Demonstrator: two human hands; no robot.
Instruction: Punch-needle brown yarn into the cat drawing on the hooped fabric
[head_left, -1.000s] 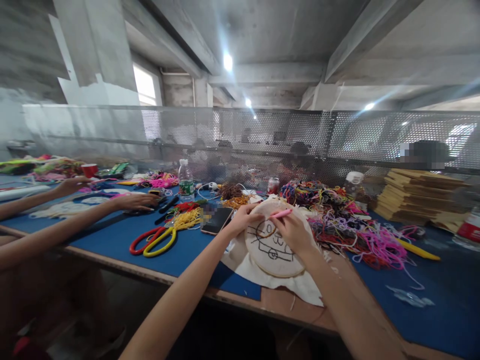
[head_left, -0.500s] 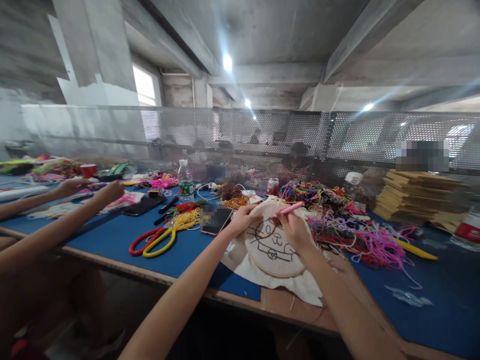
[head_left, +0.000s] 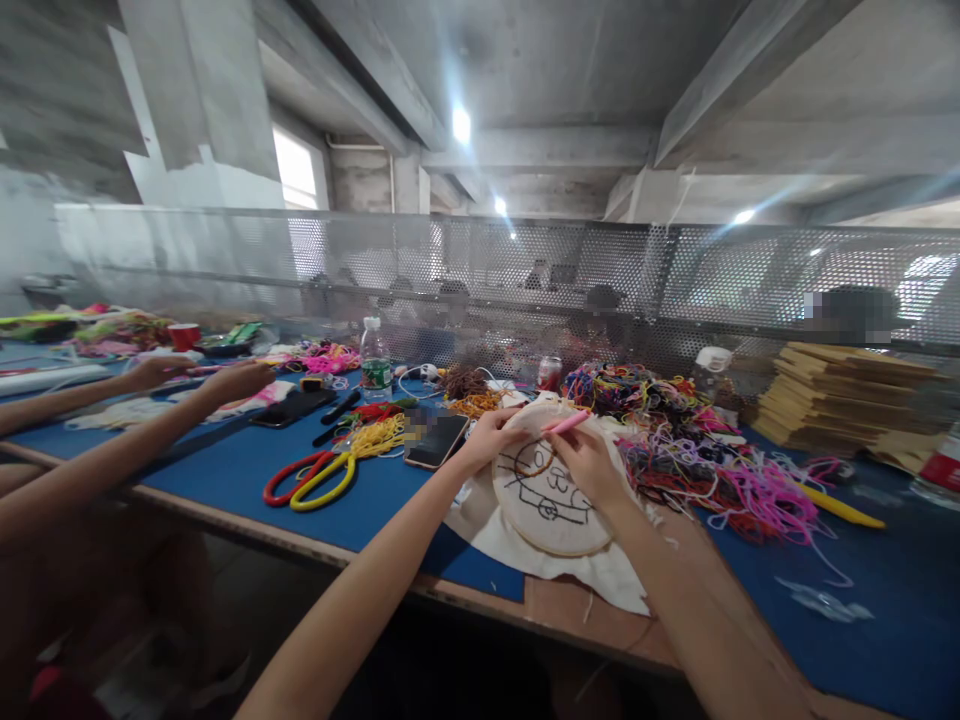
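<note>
A round embroidery hoop (head_left: 525, 530) with white cloth stretched in it lies near the table's front edge. Black lines of a cartoon face mark the cloth, and a strand of brown yarn loops across its upper left. My left hand (head_left: 493, 440) grips the hoop's upper left rim, its fingers partly behind the rim. Between the fingers of my right hand (head_left: 589, 462) is a pink punch needle (head_left: 571, 422), slanted over the upper part of the cloth. Its tip is hidden by my fingers. Loose white cloth (head_left: 600, 585) spreads below the hoop.
Left of the hoop are a phone (head_left: 437, 440) and red-and-yellow scissors (head_left: 322, 482). Tangled yarn (head_left: 757, 490) and stacked brown envelopes (head_left: 832, 400) lie right. A bottle (head_left: 375, 360) and can (head_left: 550, 374) stand behind. Another person's arms (head_left: 187, 410) reach in from the left.
The pink punch needle and my right hand have moved slightly left and down on the cloth. My left hand keeps its hold on the rim. The whole view has shifted a little.
</note>
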